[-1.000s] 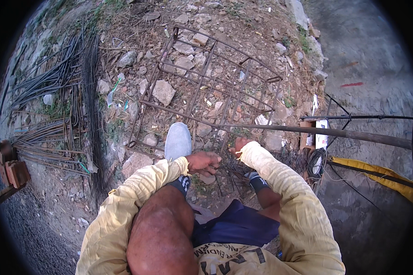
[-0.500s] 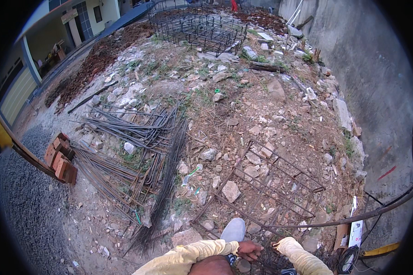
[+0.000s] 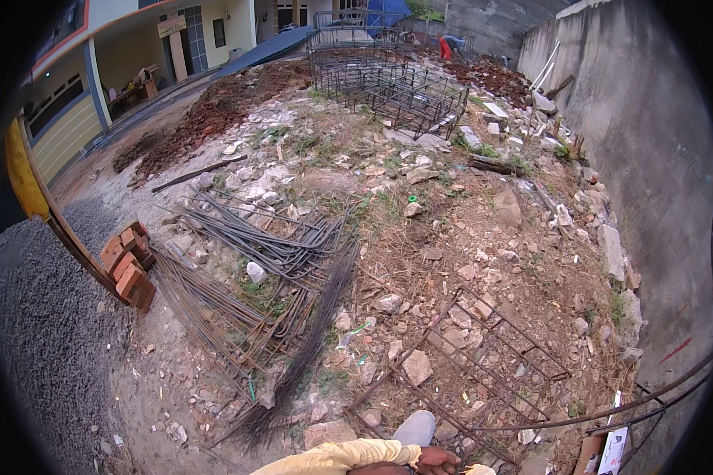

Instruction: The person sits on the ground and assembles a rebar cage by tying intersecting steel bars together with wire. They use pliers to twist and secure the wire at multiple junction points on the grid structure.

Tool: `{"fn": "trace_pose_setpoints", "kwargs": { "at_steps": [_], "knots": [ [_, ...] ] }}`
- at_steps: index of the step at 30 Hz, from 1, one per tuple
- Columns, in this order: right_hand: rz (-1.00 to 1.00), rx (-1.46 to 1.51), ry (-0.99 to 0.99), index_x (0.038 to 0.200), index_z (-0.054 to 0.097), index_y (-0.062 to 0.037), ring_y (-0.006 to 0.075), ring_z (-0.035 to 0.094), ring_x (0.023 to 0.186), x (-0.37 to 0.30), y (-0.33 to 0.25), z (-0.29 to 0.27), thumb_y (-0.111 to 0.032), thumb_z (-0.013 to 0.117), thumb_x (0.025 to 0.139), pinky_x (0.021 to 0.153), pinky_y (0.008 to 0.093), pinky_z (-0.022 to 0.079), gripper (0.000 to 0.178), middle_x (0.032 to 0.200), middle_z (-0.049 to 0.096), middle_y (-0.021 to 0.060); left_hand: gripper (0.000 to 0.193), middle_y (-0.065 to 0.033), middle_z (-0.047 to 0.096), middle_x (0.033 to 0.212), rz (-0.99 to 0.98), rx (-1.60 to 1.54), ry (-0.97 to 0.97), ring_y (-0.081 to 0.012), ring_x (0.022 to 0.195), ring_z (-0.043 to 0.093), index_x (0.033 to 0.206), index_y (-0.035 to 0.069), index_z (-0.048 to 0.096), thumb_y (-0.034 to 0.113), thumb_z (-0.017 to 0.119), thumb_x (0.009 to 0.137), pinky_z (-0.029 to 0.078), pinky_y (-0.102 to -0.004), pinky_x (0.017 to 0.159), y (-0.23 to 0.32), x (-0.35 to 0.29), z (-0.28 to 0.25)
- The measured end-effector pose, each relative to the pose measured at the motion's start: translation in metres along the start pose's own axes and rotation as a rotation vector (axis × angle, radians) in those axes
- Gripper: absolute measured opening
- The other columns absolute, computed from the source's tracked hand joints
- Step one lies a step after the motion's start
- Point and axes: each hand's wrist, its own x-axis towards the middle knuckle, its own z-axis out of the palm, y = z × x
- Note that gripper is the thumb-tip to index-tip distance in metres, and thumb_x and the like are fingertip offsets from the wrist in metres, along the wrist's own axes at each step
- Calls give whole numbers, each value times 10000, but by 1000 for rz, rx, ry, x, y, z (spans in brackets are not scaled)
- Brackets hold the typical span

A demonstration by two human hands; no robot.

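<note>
My left hand [image 3: 438, 461] is at the lower edge, past the cuff of a cream sleeve [image 3: 348, 454]. Its fingers look curled in, and whatever they hold is hidden below the edge. Of my right hand [image 3: 479, 470] just a cream-covered sliver shows beside the left one; its fingers cannot be made out. Just ahead of both hands, a rusty rebar frame [image 3: 392, 368] with crossbars lies on the rubble. My grey shoe [image 3: 416, 428] stands by its near corner. A long curved bar [image 3: 578, 423] runs from near the frame toward the right.
Left of the frame lie bent steel rods [image 3: 281, 245] and a bundle of thin dark wire [image 3: 309, 340]. Stacked red bricks [image 3: 128, 265] stand beside a gravel heap [image 3: 47, 317]. Black rebar cages [image 3: 408, 91] stand farther off. A concrete wall [image 3: 634, 158] borders the right; another person [image 3: 449, 47] bends far back.
My view has tilted up, so the scene sits lower and more right. Both hands have dropped toward the lower edge, the right almost out of sight. The distant person shows more fully.
</note>
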Motion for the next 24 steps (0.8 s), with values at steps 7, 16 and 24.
{"fn": "trace_pose_setpoints", "kwargs": {
  "at_steps": [7, 16, 24],
  "knots": [
    [77, -98, -87, 923, 721, -106, 334, 622, 940, 8, -16, -40, -327, 469, 883, 818, 424, 482, 337, 961, 672, 163, 449, 26, 539, 1057, 4, -28, 17, -108, 789, 548, 1255, 166, 485, 431, 573, 905, 485, -308, 681, -2, -4, -10],
    [-41, -131, -118, 949, 698, -56, 325, 627, 905, 17, -2, -35, -302, 558, 842, 784, 394, 488, 302, 935, 674, 168, 437, 27, 539, 1047, 13, -52, 15, -109, 784, 549, 1240, 163, 492, 430, 577, 903, 485, -313, 677, 4, -4, -12],
    [-9, -61, -110, 911, 701, -51, 328, 628, 870, 19, -4, -32, -254, 552, 822, 768, 397, 494, 267, 897, 670, 176, 428, 28, 539, 1039, 21, -62, -12, -110, 780, 551, 1226, 160, 498, 428, 580, 902, 485, -317, 675, -4, 4, -9]
  ]
}}
